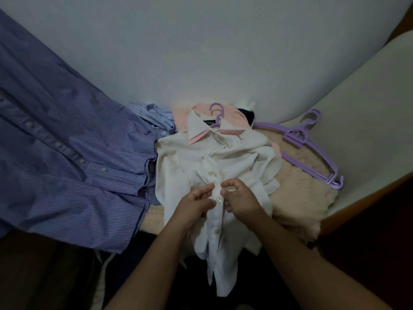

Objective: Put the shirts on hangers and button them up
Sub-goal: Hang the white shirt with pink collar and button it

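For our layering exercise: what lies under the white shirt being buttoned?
A pink shirt shows beneath the white shirt at its collar, and a purple hanger hook pokes out above. A cream blanket lies below. The hanger's arms are covered.

The white shirt (214, 166) under my fingers is thin, matt woven cloth, creased and soft, with small glossy pearly buttons (218, 199) down its front. Left of the white shirt, the blue striped shirt (67, 157) is smooth, fine-woven cloth with dull pale buttons. Right of the white shirt, the purple hangers (312, 151) look like smooth plastic with a slight sheen, lying on a cream blanket (304, 186) that looks fluffy and rough.
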The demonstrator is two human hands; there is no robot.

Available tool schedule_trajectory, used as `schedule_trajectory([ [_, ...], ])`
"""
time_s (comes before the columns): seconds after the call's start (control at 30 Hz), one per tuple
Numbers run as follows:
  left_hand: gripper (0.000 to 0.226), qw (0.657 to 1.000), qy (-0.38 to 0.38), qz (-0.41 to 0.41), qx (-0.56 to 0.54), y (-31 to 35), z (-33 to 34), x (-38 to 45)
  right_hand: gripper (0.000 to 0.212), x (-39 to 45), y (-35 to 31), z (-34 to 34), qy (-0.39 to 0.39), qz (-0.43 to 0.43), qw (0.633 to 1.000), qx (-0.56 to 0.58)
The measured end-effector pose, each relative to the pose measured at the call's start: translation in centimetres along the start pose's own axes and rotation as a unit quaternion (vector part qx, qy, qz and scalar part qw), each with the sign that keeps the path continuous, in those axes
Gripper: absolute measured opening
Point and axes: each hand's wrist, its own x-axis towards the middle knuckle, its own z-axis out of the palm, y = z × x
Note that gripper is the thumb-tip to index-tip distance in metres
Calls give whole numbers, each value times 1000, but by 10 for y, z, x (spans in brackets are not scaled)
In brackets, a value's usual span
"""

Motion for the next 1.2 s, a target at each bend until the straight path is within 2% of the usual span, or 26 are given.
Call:
schedule_trajectory([
  [0.1, 33, 999, 27, -1, 24, 3, 2, -12, 13, -9, -2, -4, -5, 14, 1000, -23],
  [0.27, 28, 998, 51, 12, 27, 16, 3, -15, 10, -16, -15, -14, 13, -4, 1000, 11],
  [0.57, 23, 995, 79, 61, 16, 55, 20, 22, 13, 7, -45, -37, 54, -28, 997, 50],
  [0.83, 27, 990, 104, 80, 50, 102, 24, 89, 14, 81, -78, -63, 100, -40, 990, 94],
  [0.97, 20, 980, 163, 89, 72, 122, 17, 133, 16, 134, -89, -68, 115, -31, 989, 90],
  [1.07, 27, 966, 206, 104, 118, 135, 16, 164, 9, 172, -93, -69, 113, -28, 991, 69],
  [1.2, 34, 934, 259, 137, 207, 145, 13, 191, 7, 213, -87, -69, 102, 29, 994, 19],
])
